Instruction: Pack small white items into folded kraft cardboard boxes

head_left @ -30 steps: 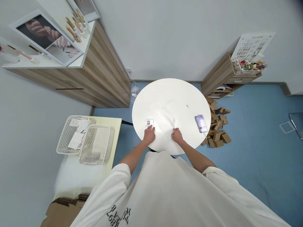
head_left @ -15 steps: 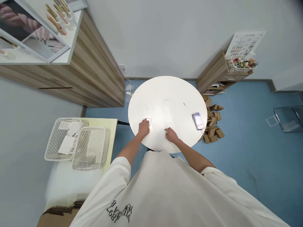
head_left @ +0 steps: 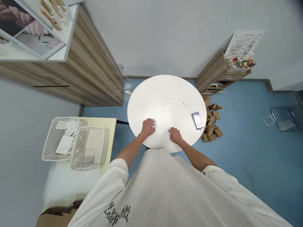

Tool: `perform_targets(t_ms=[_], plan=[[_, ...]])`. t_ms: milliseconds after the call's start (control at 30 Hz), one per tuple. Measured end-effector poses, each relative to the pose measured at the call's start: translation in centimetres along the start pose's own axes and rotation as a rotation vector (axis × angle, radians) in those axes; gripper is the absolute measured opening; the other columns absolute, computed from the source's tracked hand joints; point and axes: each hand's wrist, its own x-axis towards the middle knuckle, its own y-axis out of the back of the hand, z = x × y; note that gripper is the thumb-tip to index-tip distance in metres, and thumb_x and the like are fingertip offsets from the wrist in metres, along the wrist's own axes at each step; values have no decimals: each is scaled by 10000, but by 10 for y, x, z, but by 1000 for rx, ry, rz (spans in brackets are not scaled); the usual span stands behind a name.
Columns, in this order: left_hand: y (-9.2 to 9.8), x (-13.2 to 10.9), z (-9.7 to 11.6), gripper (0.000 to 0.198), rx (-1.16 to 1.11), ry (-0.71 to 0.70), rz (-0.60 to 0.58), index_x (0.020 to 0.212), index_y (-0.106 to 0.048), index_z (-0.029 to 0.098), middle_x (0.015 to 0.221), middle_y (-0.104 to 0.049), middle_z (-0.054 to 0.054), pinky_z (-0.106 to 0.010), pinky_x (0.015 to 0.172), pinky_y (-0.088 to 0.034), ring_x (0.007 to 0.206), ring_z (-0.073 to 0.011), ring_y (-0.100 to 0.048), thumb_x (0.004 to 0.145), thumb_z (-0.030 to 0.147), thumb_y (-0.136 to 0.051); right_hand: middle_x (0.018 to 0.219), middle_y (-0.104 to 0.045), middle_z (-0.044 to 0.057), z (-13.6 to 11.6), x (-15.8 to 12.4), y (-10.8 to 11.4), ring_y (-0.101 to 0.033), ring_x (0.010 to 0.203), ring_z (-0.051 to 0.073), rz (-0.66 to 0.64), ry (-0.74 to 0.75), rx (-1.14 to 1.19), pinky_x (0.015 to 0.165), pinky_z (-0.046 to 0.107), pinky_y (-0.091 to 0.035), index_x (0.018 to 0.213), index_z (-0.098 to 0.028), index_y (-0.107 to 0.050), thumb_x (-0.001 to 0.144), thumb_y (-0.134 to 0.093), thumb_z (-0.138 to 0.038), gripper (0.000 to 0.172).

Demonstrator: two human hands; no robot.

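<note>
On the round white table (head_left: 163,91), my left hand (head_left: 147,127) is closed on the near-left side of a small white packet (head_left: 154,123). Dark marks show on the packet's uncovered face; its kind is too small to make out, and my fingers cover part of it. To the right, my right hand (head_left: 175,136) rests near the table's front edge, fingers slightly apart and nothing visible in them. Between the two hands there is a short stretch of tabletop.
A phone with a blurred screen (head_left: 198,120) lies at the table's right. A small dark sliver (head_left: 184,103) is farther back. Brown boxes (head_left: 211,129) are piled on the floor at right. White baskets (head_left: 104,148) stand on a side table at left.
My left hand has moved right with the small white packet, which now shows dark marks. My right hand has shifted slightly right, its fingers a little more spread.
</note>
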Motion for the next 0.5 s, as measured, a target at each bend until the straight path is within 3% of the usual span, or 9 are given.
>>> perform_targets(t_ms=[200,367,500], plan=[[-26,12,51,499,-48,-173,-91,1254,-466,205,1343,-491,-131,-449,1143,-283,1334,-306,-413,779,260,-606,1404,-472,137,-7,-6,-9,-444,1225,293,-37,37,-13,1027,404,-342,1388,-202,-511,891,-510,-169,499],[-41,30,61,553,0,-250,-113,1328,-439,211,1441,-448,-136,-484,1180,-187,1456,-314,-264,792,184,-569,1389,-480,135,-9,-13,-13,-434,1222,306,-33,43,-24,1021,406,-332,1369,-203,-510,889,-520,-157,483],[-48,43,60,549,39,-267,-130,1339,-446,199,1462,-438,-147,-484,1181,-197,1459,-321,-270,806,162,-571,1358,-499,140,-6,-14,-14,-437,1190,314,-25,54,-43,1013,418,-327,1315,-201,-545,900,-502,-145,421]])
